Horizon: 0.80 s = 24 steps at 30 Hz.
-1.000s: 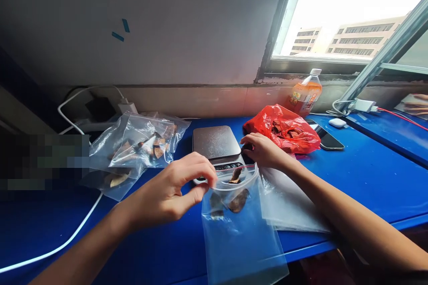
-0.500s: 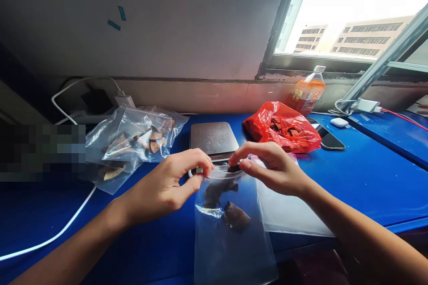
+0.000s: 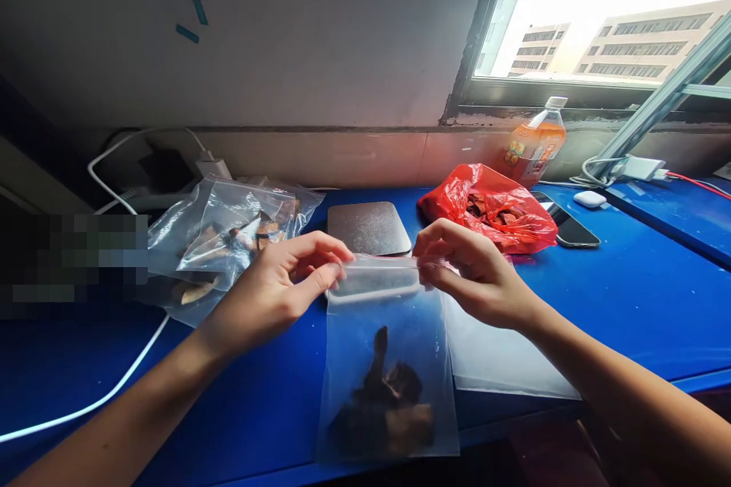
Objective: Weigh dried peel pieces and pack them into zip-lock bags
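My left hand point(image 3: 300, 274) pinches the top left corner of a clear zip bag point(image 3: 354, 327), and my right hand point(image 3: 465, 270) pinches its top right corner. The bag's mouth is stretched straight between them. Dark brown dried pieces point(image 3: 394, 396) rest at the bottom of the bag, which hangs over the table's front edge. Just behind it lies a small digital scale point(image 3: 368, 228) with a metal plate, its front part seen through the plastic. To the right of the bag, a stack of flat clear bags point(image 3: 502, 358) lies under my right forearm.
Filled clear bags point(image 3: 228, 232) lie at the left on the blue table point(image 3: 645, 304). A red plastic bag point(image 3: 485, 205) with dried pieces sits back right, near a phone point(image 3: 571, 224), a white earbud case point(image 3: 590, 199) and an orange drink bottle point(image 3: 537, 141). A white cable point(image 3: 122, 380) runs along the left.
The dried pieces have dropped from near the bag's mouth to its bottom. My hands have spread slightly apart, and the mouth is pulled straight. The view has shifted slightly.
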Each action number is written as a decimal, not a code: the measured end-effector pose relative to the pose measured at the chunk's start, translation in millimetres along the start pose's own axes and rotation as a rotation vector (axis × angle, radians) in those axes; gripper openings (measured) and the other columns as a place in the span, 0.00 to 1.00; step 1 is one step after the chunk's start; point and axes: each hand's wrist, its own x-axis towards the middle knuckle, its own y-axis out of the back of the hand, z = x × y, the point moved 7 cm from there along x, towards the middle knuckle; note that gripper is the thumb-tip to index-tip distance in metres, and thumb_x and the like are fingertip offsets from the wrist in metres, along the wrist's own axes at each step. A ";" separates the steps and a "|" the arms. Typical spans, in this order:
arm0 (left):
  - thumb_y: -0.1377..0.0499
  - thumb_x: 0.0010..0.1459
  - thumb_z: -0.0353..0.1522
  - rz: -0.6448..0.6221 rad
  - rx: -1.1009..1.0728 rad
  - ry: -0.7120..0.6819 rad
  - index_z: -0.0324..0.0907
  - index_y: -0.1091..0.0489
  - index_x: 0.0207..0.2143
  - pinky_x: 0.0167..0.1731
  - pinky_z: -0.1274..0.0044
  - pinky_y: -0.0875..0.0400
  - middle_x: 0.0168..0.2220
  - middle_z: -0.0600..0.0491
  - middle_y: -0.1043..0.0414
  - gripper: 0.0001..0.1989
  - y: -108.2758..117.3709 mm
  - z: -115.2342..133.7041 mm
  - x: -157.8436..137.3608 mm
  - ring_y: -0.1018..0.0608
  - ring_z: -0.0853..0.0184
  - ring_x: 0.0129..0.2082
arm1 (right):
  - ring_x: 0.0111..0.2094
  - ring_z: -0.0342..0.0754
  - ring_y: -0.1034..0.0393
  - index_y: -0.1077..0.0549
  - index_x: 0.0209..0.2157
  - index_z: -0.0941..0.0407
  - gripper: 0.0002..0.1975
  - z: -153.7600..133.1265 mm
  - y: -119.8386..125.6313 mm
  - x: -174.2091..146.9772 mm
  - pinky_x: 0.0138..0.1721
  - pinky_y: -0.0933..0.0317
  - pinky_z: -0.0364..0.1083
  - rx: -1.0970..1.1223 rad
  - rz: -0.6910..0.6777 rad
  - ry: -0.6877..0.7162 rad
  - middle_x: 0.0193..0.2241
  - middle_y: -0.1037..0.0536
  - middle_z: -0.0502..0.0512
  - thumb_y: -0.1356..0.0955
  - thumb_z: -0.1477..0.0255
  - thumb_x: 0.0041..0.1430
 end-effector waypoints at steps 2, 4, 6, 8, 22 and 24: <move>0.42 0.57 0.34 0.006 0.000 -0.010 0.43 0.27 0.38 0.33 0.79 0.26 0.29 0.56 0.25 0.07 -2.3 -1.2 -0.2 0.22 0.68 0.30 | 0.25 0.42 0.35 0.34 0.39 0.57 0.08 5.1 -1.6 0.0 0.27 0.41 0.43 -0.025 -0.015 -0.016 0.24 0.29 0.47 0.36 0.79 0.56; 0.43 0.59 0.34 0.001 0.018 -0.028 0.44 0.29 0.39 0.31 0.80 0.28 0.26 0.57 0.27 0.07 -7.2 -1.5 -1.1 0.24 0.69 0.28 | 0.27 0.43 0.33 0.34 0.42 0.57 0.13 7.8 -3.9 0.6 0.31 0.39 0.44 -0.134 -0.021 0.014 0.26 0.27 0.48 0.37 0.80 0.54; 0.44 0.60 0.33 -0.008 0.083 -0.059 0.44 0.31 0.38 0.25 0.81 0.32 0.24 0.59 0.30 0.05 -14.3 0.1 -3.9 0.27 0.71 0.25 | 0.33 0.45 0.31 0.32 0.44 0.58 0.14 5.5 -10.6 0.5 0.37 0.37 0.46 -0.281 -0.051 0.086 0.32 0.24 0.53 0.36 0.80 0.54; 0.45 0.61 0.30 -0.028 0.162 -0.129 0.44 0.32 0.36 0.22 0.82 0.37 0.23 0.61 0.34 0.03 -23.6 5.5 -9.1 0.30 0.72 0.22 | 0.37 0.48 0.31 0.30 0.42 0.59 0.12 1.1 -22.5 -1.3 0.40 0.37 0.47 -0.392 -0.121 0.150 0.36 0.24 0.57 0.35 0.79 0.55; 0.49 0.62 0.23 -0.103 0.212 -0.400 0.43 0.38 0.33 0.29 0.80 0.33 0.29 0.58 0.31 0.07 -49.2 21.9 -26.2 0.28 0.72 0.27 | 0.29 0.44 0.33 0.40 0.35 0.54 0.11 -7.6 -52.9 -9.3 0.28 0.40 0.42 -0.288 -0.031 0.156 0.30 0.27 0.52 0.38 0.82 0.52; 0.50 0.61 0.22 -0.103 0.188 -0.415 0.42 0.37 0.31 0.29 0.80 0.33 0.28 0.57 0.31 0.08 -46.7 28.7 -25.9 0.29 0.73 0.27 | 0.29 0.44 0.33 0.40 0.36 0.53 0.12 -12.1 -52.0 -8.9 0.28 0.40 0.42 -0.273 -0.025 0.142 0.31 0.27 0.51 0.37 0.82 0.52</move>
